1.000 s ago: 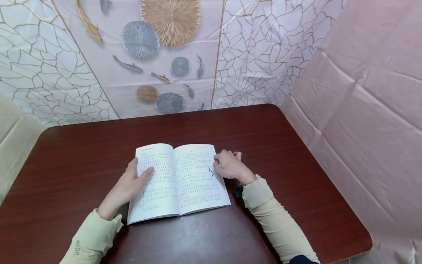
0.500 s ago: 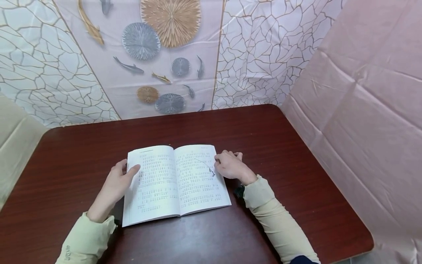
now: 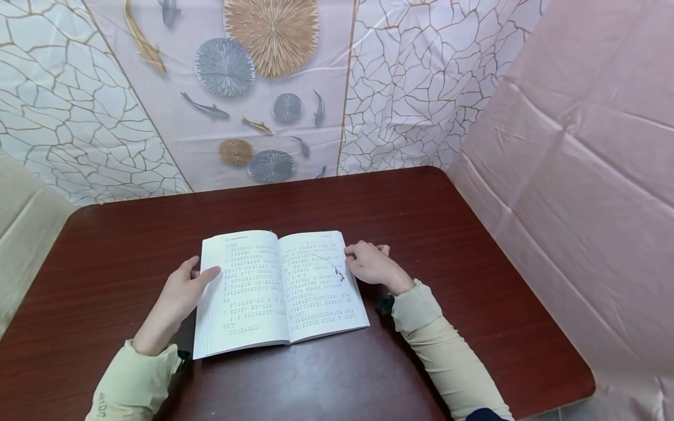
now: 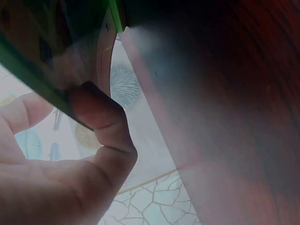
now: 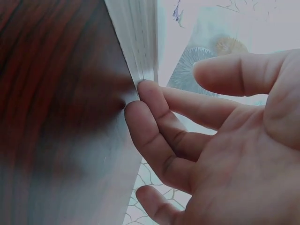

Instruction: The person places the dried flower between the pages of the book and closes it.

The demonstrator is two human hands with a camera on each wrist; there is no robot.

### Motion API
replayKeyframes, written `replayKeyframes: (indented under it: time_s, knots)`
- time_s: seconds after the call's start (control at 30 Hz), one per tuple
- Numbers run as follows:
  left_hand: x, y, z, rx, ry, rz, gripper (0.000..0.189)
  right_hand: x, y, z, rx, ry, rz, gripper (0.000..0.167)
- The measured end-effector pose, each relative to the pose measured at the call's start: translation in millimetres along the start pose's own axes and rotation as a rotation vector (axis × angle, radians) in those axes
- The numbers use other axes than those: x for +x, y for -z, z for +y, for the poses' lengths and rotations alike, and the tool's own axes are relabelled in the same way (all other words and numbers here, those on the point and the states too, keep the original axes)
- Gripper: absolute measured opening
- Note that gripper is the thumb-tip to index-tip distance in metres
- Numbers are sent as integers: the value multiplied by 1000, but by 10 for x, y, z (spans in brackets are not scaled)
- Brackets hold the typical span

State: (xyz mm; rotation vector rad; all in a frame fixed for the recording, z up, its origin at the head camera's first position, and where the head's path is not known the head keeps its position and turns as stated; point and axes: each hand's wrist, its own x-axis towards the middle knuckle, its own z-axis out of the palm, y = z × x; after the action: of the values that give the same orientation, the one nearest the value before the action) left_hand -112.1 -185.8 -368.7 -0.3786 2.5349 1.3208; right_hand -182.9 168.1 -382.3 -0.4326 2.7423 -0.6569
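An open book [image 3: 247, 292] with printed pages lies on the dark red table, a small plant drawing on its right page. At its left edge my left hand [image 3: 181, 289] holds the book, thumb on the page and fingers at the underside. In the left wrist view the bent fingers [image 4: 110, 124] of that hand reach behind the green cover [image 4: 89, 28], which stands raised off the table. My right hand [image 3: 371, 263] is at the right edge. In the right wrist view its fingertips [image 5: 152, 93] touch the stacked page edges [image 5: 136, 37], while the thumb stays apart.
The dark red wooden table [image 3: 421, 204] extends around the book on every side. Behind it hangs a patterned cloth [image 3: 411, 88] with fish and round motifs; a pink cloth [image 3: 590, 204] hangs along the right side.
My left hand has moved left, and the left side of the book has spread outward with it. The right hand has barely shifted, staying at the right edge.
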Motion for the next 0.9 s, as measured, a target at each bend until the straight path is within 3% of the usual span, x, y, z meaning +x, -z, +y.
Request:
replayKeyframes:
  time_s: [0.5,0.9]
  knots:
    - [12,-53,-12,-74,-70,-32,73,11,8,36,62,-70,66,31]
    - [-32,-19,105,-245,-169,-102,72,-18,43,-1,81,-93,100,28]
